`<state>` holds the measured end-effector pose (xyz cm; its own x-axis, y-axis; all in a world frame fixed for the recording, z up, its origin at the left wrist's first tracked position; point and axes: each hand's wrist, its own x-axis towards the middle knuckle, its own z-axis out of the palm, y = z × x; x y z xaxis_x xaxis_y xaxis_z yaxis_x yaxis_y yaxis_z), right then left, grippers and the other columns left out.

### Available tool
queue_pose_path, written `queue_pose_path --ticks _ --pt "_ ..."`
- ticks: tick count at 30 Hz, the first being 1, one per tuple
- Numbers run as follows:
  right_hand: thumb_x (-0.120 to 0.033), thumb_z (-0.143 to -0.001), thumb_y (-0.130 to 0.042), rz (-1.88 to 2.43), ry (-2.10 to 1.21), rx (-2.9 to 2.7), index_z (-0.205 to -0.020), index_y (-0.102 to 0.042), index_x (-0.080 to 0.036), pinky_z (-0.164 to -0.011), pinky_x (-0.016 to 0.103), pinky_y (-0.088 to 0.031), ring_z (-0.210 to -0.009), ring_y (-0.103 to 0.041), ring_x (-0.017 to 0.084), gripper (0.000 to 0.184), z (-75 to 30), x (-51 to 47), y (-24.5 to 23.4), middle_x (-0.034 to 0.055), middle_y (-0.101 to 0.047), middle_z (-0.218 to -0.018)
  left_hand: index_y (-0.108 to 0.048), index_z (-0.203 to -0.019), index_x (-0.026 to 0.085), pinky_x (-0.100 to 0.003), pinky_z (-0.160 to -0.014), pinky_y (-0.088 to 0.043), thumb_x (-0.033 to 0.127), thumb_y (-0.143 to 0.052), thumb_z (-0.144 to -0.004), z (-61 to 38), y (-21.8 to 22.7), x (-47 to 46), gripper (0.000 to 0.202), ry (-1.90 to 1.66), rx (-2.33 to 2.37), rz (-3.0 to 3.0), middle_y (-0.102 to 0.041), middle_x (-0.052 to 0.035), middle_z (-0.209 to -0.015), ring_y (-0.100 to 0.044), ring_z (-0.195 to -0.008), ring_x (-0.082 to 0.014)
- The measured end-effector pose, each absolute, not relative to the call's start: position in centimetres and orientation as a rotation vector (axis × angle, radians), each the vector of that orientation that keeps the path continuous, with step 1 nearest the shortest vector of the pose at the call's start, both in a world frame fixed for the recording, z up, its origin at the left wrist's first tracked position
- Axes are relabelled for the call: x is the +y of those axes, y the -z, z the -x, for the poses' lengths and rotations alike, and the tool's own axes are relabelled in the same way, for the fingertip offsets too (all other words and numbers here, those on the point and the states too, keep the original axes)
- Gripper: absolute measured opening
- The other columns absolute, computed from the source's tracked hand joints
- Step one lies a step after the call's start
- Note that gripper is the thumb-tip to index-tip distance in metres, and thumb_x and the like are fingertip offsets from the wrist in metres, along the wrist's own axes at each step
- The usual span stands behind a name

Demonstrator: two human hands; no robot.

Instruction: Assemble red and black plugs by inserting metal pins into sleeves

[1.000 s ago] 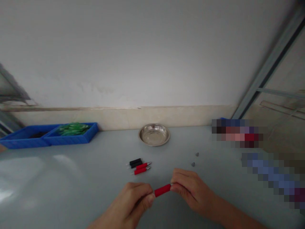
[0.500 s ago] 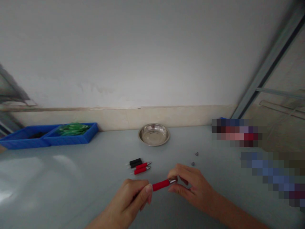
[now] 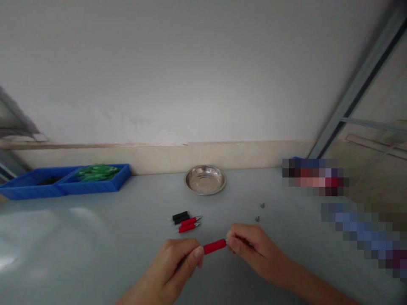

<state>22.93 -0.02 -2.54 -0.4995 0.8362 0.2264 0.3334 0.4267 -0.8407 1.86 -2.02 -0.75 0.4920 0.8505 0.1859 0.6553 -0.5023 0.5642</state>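
Between my hands is a red pen barrel [image 3: 215,246] with a silver tip. My left hand [image 3: 176,264] is closed round its left end, thumb on top. The fingers of my right hand [image 3: 249,250] pinch the silver tip at the other end and cover most of it. Just beyond, two red pen barrels with silver tips [image 3: 188,228] lie on the table beside two black pen barrels [image 3: 180,216]. Farther right lie two small silver cone tips [image 3: 262,205], one nearer to me than the other.
A round metal dish [image 3: 205,181] stands by the wall. At the back left are two joined blue trays [image 3: 95,188], one holding green pieces [image 3: 98,172], the other dark pieces. A pixelated area [image 3: 318,176] at the right hides what is there. The grey table [image 3: 121,237] runs up to the wall.
My right thumb and fingers have closed on the silver tip, which showed between them before. My left hand and the red barrel have hardly moved.
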Motion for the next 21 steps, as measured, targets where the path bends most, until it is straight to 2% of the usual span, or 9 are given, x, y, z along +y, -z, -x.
queue_pose_path --ticks 5,13,17,21 --pt "-0.03 -0.086 -0.042 0.922 -0.949 -2.012 -0.069 -0.048 -0.017 -0.051 0.019 -0.03 -0.054 -0.04 0.008 0.022 -23.0 0.0 2.3 -0.0045 -0.041 -0.058 -0.056 -0.073 0.019 -0.021 -0.064 -0.044 0.036 -0.034 -0.089 -1.6 0.9 -2.0 0.033 -0.662 1.267 -2.297 -0.058 0.0028 -0.068 -0.054 -0.066 -0.0114" --pt "-0.028 -0.086 -0.043 1.015 -0.77 -2.03 -0.076 -0.05 -0.017 -0.053 0.02 -0.031 -0.055 -0.042 0.009 0.016 -23.4 0.2 2.6 -0.0037 -0.046 -0.061 -0.053 -0.067 0.018 -0.02 -0.058 -0.041 0.034 -0.031 -0.09 -1.5 0.5 -1.4 0.036 -0.664 1.259 -2.32 -0.053 0.0033 -0.06 -0.052 -0.058 -0.0109" --pt "-0.025 -0.087 -0.041 1.168 -0.668 -2.106 -0.072 -0.048 -0.018 -0.055 0.02 -0.031 -0.057 -0.044 0.01 0.018 -23.7 0.5 2.6 -0.0026 -0.048 -0.062 -0.052 -0.077 0.018 -0.021 -0.058 -0.04 0.031 -0.033 -0.09 -1.0 0.5 -0.4 0.027 -0.652 1.313 -2.395 -0.055 0.0015 -0.068 -0.053 -0.061 -0.0117" --pt "-0.026 -0.087 -0.039 1.342 -0.597 -2.209 -0.07 -0.048 -0.017 -0.057 0.022 -0.03 -0.059 -0.047 0.011 0.021 -24.1 0.7 2.6 -0.0017 -0.051 -0.063 -0.053 -0.088 0.019 -0.024 -0.062 -0.041 0.034 -0.029 -0.09 0.2 0.8 1.0 0.028 -0.545 1.522 -2.449 -0.056 -0.0011 -0.076 -0.054 -0.065 -0.0135"
